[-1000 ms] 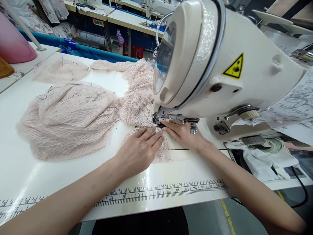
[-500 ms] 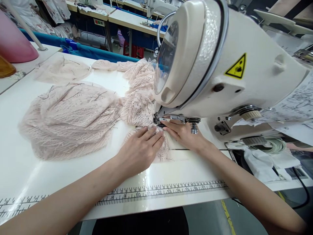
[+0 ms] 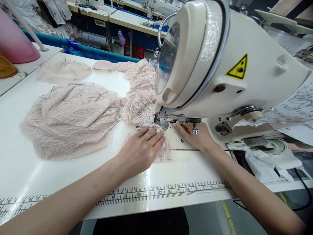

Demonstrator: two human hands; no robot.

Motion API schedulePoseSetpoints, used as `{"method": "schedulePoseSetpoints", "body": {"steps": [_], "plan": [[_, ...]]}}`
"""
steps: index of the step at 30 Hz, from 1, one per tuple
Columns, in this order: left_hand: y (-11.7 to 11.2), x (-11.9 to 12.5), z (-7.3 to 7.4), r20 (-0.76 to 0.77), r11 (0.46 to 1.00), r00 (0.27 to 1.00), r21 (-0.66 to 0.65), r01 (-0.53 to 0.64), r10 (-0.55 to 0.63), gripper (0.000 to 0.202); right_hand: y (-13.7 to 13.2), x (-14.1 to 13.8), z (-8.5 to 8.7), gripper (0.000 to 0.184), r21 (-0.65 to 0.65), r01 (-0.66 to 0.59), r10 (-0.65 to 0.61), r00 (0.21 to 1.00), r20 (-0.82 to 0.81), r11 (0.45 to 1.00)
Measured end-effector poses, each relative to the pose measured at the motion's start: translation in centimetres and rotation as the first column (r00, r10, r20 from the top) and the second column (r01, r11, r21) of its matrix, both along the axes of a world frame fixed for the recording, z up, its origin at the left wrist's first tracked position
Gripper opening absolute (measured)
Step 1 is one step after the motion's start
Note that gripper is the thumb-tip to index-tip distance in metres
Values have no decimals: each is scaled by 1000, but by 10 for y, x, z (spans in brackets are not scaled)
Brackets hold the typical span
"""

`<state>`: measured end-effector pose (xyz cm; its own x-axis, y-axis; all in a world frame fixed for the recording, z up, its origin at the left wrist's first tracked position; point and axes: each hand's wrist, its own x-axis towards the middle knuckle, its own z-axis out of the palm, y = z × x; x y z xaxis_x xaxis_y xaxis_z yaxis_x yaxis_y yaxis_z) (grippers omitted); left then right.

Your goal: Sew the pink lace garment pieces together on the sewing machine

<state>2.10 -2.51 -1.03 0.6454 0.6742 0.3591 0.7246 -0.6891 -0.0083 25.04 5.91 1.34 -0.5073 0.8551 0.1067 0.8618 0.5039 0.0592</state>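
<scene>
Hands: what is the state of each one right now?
Left hand: open, flat on the lace.
Right hand: open, resting on the machine bed, holding nothing.

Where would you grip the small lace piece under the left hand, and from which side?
Probably pinch the lace piece at its loose near edge, coming from the table front. It lies flat, the left hand covers its middle, and its far end reaches the needle area, where the sewing machine head blocks approach.
</scene>
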Motion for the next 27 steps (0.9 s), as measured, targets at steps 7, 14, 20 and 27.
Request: {"method": "schedulePoseSetpoints", "body": {"steps": [7, 14, 20, 27], "plan": [[0, 0, 2, -34, 998, 999, -55, -3, 1, 43, 6, 26, -8, 42, 279, -13, 14, 1000, -2, 960], [1, 2, 4, -35, 996, 999, -83, -23, 20, 44, -10, -8, -5, 26, 328, -173, 217, 971, -101, 929], [1, 3, 4, 0, 998, 1000, -49, -26, 26, 44, -4, -28, -8, 40, 304, -495, 424, 864, 273, 814], [1, 3, 1, 48, 1000, 999, 9, -14, 13, 41, 7, -32, -17, 33, 362, -540, 474, 842, 258, 760]]}}
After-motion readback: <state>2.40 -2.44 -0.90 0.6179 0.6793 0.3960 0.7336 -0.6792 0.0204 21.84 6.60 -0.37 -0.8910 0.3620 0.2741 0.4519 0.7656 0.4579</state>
